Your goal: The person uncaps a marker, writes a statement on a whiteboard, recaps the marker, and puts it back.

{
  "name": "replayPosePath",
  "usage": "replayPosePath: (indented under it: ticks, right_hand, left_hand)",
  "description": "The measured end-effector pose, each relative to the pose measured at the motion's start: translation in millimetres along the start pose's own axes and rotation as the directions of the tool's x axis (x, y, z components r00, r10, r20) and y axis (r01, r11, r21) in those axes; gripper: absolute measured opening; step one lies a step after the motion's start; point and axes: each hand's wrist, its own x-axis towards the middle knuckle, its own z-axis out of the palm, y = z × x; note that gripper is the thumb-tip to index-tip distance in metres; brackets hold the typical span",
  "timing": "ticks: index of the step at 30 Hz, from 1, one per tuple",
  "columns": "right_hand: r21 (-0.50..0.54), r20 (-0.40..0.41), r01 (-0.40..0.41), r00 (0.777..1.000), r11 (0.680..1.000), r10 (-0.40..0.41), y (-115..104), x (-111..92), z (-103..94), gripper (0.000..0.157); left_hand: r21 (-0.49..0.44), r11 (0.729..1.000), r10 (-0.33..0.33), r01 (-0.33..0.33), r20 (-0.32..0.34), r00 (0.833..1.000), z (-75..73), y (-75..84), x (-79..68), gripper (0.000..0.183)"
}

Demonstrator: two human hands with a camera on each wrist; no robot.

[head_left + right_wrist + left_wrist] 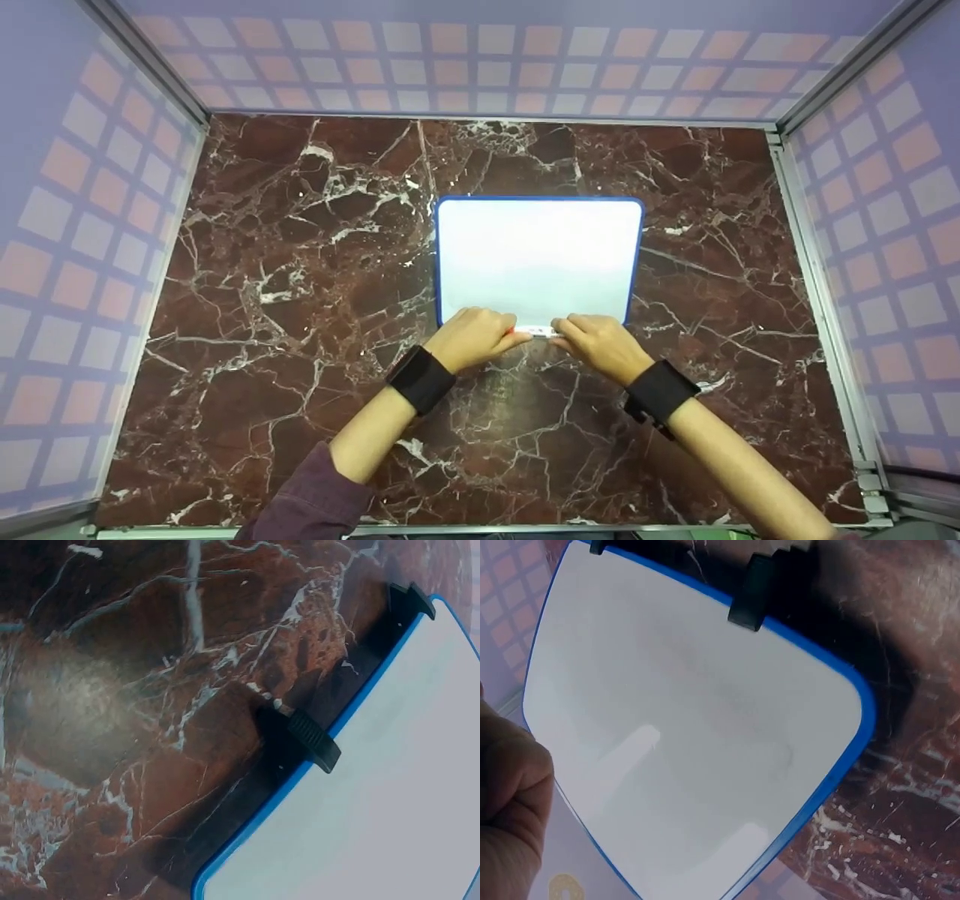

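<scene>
A white marker [536,331] with a red end lies level between my two hands, in front of the lower edge of a blue-framed whiteboard [536,255]. My left hand [474,339] grips its red end, while my right hand [600,345] pinches the other end. In the left wrist view, the left hand [514,802] shows at the left edge with curled fingers; the marker is hidden there. The right wrist view shows neither the right hand nor the marker. No writing is visible on the whiteboard [690,705].
Black holders [315,741] grip the whiteboard's lower edge. Under everything is a dark red marbled table [300,300]. Checkered panels [480,60] enclose its back and sides, with metal rails [810,247] along the edges.
</scene>
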Motion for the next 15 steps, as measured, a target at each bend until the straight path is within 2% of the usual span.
replayPosePath:
  ticks: [5, 8, 13, 15]
  right_hand:
    - [0.055, 0.027, -0.055, 0.998, 0.997, 0.054, 0, -2, 0.2, 0.024]
    - [0.080, 0.018, -0.095, 0.995, 0.992, 0.094, 2, -5, -1.3, 0.025]
    - [0.125, -0.033, -0.142, 0.989, 0.982, 0.147, 5, -8, -5.4, 0.037]
    - [0.156, -0.053, -0.165, 0.983, 0.974, 0.176, 5, -7, -7.0, 0.042]
  left_hand:
    - [-0.001, 1.000, -0.019, 0.019, -0.021, 1.000, -1.8, -2.9, -2.2, 0.041]
    - [-0.032, 0.998, -0.049, 0.048, -0.033, 0.998, -6.4, -8.1, -5.8, 0.037]
    - [-0.103, 0.985, -0.143, 0.136, -0.070, 0.987, -15.6, -26.6, -14.5, 0.017]
    - [-0.122, 0.979, -0.176, 0.165, -0.089, 0.980, -18.2, -37.3, -18.8, 0.015]
